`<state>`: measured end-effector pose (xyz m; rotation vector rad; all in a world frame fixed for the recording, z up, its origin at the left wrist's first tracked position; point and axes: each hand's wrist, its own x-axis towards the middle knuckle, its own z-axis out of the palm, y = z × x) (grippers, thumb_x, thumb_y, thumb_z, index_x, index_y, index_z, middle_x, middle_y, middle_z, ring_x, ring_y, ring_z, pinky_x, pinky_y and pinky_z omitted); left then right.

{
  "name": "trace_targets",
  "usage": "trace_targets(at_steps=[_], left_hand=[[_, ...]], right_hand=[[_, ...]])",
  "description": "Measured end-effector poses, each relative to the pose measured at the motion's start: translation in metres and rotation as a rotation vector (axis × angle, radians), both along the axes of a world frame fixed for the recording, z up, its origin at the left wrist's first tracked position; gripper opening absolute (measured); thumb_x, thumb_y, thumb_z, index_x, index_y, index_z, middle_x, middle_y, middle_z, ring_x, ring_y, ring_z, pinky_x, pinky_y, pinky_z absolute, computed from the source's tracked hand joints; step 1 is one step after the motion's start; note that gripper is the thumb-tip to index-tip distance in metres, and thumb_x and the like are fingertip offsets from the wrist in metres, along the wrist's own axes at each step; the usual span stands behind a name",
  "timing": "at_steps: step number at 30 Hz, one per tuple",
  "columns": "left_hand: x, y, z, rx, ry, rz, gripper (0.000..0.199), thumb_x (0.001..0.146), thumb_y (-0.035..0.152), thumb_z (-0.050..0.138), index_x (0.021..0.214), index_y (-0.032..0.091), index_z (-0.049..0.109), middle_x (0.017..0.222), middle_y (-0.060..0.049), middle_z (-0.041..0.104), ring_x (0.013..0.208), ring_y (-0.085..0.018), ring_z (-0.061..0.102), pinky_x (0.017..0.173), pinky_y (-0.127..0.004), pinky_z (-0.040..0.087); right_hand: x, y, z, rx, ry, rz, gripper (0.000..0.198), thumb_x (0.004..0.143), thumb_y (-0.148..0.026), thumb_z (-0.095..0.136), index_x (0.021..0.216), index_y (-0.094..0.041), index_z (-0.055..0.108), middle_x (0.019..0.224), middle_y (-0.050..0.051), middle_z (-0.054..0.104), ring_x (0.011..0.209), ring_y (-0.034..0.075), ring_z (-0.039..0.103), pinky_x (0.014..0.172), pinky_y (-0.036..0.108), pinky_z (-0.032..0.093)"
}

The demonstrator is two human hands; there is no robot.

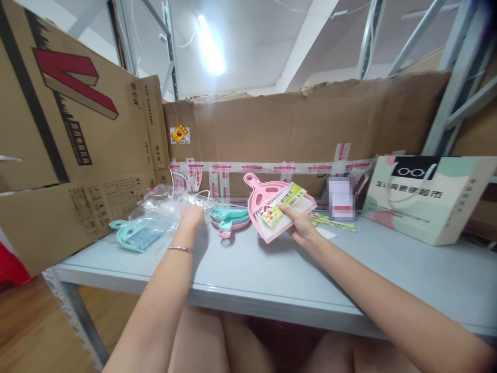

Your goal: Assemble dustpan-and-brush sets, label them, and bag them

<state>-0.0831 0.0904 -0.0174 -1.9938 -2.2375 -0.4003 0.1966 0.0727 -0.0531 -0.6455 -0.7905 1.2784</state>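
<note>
Above the grey table (248, 282), my right hand (302, 226) grips a pink dustpan (268, 237) with a yellow-green label card (285, 204) across it. My left hand (193, 214) is at the clear plastic packaging (161, 203); its fingers are hidden, so I cannot tell whether they are closed. Between my hands sit stacked teal and pink dustpans (230, 213); farther left lies a teal dustpan (126, 234).
</note>
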Motion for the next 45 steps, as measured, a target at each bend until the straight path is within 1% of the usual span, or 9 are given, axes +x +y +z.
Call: trace_targets(at_steps=[7, 13, 17, 22, 28, 31, 35, 38, 45], left_hand=[[0.002, -0.009, 0.011, 0.321, 0.029, 0.03, 0.027, 0.071, 0.005, 0.046, 0.085, 0.017, 0.066, 0.111, -0.018, 0.059, 0.112, -0.035, 0.047, 0.089, -0.05, 0.031], [-0.002, -0.025, 0.023, 0.691, -0.15, -0.121, 0.021, 0.071, 0.007, 0.05, 0.077, 0.023, 0.063, 0.124, -0.005, 0.054, 0.129, -0.028, 0.031, 0.102, -0.056, 0.016], [-0.004, -0.045, 0.024, 0.887, -0.41, -0.334, 0.012, 0.075, 0.018, 0.051, 0.074, 0.021, 0.062, 0.124, -0.005, 0.054, 0.127, -0.024, 0.037, 0.106, -0.047, 0.024], [-0.005, -0.07, -0.008, 0.644, -0.507, -0.55, 0.015, 0.072, 0.013, 0.046, 0.068, 0.019, 0.06, 0.121, -0.006, 0.055, 0.119, -0.022, 0.046, 0.105, -0.046, 0.031], [-0.014, -0.085, -0.026, 0.316, -0.266, -0.486, 0.052, 0.061, 0.0, 0.036, 0.098, 0.023, 0.064, 0.136, -0.006, 0.044, 0.13, -0.025, 0.036, 0.104, -0.053, 0.03], [-0.008, -0.103, -0.01, 0.35, -0.157, -0.318, 0.06, 0.061, -0.001, 0.035, 0.109, 0.026, 0.059, 0.14, -0.007, 0.039, 0.132, -0.029, 0.031, 0.102, -0.059, 0.028], [0.031, -0.13, 0.003, 0.537, -0.003, -0.279, 0.04, 0.079, 0.019, 0.042, 0.118, 0.019, 0.053, 0.138, -0.012, 0.042, 0.129, -0.029, 0.035, 0.101, -0.053, 0.033], [0.062, -0.136, -0.005, 0.518, 0.13, -0.283, 0.04, 0.079, 0.036, 0.053, 0.114, 0.017, 0.055, 0.137, -0.013, 0.044, 0.127, -0.032, 0.036, 0.097, -0.052, 0.036], [0.065, -0.121, -0.028, 0.454, 0.265, -0.154, 0.019, 0.083, 0.015, 0.045, 0.08, 0.017, 0.064, 0.101, -0.01, 0.062, 0.095, -0.026, 0.055, 0.076, -0.037, 0.043]], right_hand=[[0.004, 0.001, 0.003, -0.017, 0.023, -0.003, 0.029, 0.065, -0.011, 0.07, 0.091, -0.019, 0.059, 0.084, 0.001, 0.073, 0.074, 0.02, 0.069, 0.071, 0.04, 0.058], [0.01, 0.004, 0.007, -0.005, 0.093, -0.055, 0.027, 0.067, -0.007, 0.067, 0.092, -0.017, 0.062, 0.082, 0.001, 0.073, 0.071, 0.018, 0.069, 0.069, 0.035, 0.058], [0.013, 0.005, 0.009, -0.03, 0.156, -0.045, 0.025, 0.069, -0.005, 0.064, 0.093, -0.015, 0.063, 0.082, 0.003, 0.073, 0.071, 0.017, 0.069, 0.068, 0.031, 0.058], [0.012, -0.002, 0.014, -0.037, 0.17, -0.02, 0.023, 0.07, -0.005, 0.063, 0.091, -0.016, 0.063, 0.081, 0.002, 0.073, 0.068, 0.017, 0.068, 0.065, 0.031, 0.058], [0.014, -0.01, 0.021, -0.064, 0.204, -0.06, 0.022, 0.07, -0.003, 0.062, 0.087, -0.016, 0.063, 0.076, 0.0, 0.072, 0.066, 0.015, 0.068, 0.065, 0.028, 0.058], [0.014, -0.014, 0.027, -0.046, 0.228, -0.082, 0.022, 0.07, -0.002, 0.061, 0.087, -0.017, 0.063, 0.078, -0.001, 0.072, 0.068, 0.015, 0.068, 0.067, 0.028, 0.058], [0.012, -0.025, 0.034, -0.004, 0.235, -0.108, 0.022, 0.07, -0.003, 0.062, 0.087, -0.017, 0.063, 0.079, -0.001, 0.072, 0.071, 0.014, 0.068, 0.07, 0.028, 0.058], [0.012, -0.05, 0.034, -0.018, 0.209, -0.088, 0.024, 0.07, -0.004, 0.063, 0.09, -0.018, 0.064, 0.086, 0.0, 0.072, 0.075, 0.015, 0.068, 0.07, 0.028, 0.058], [0.025, -0.156, 0.003, -0.257, 0.067, -0.08, 0.047, 0.06, -0.015, 0.077, 0.104, -0.018, 0.062, 0.092, 0.005, 0.072, 0.076, 0.022, 0.069, 0.063, 0.031, 0.06]])
